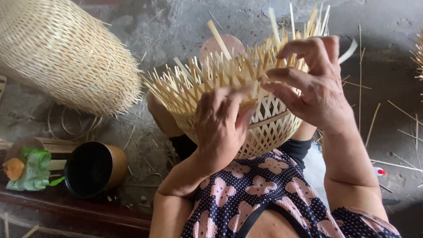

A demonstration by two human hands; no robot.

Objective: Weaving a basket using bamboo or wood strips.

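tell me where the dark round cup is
In the head view the dark round cup lies on its side at lower left, beside the green cloth, below the big woven basket.

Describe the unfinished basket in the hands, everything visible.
The basket is woven of pale flat strips, bamboo by the look, in an open crisscross lattice. Its rounded body rests on the person's lap, tilted, its open end facing away. Loose strip ends stick out around the unfinished rim like spikes. A band of strip runs across the weave. The left hand pinches strips at the rim; the right hand grips strips beside it.
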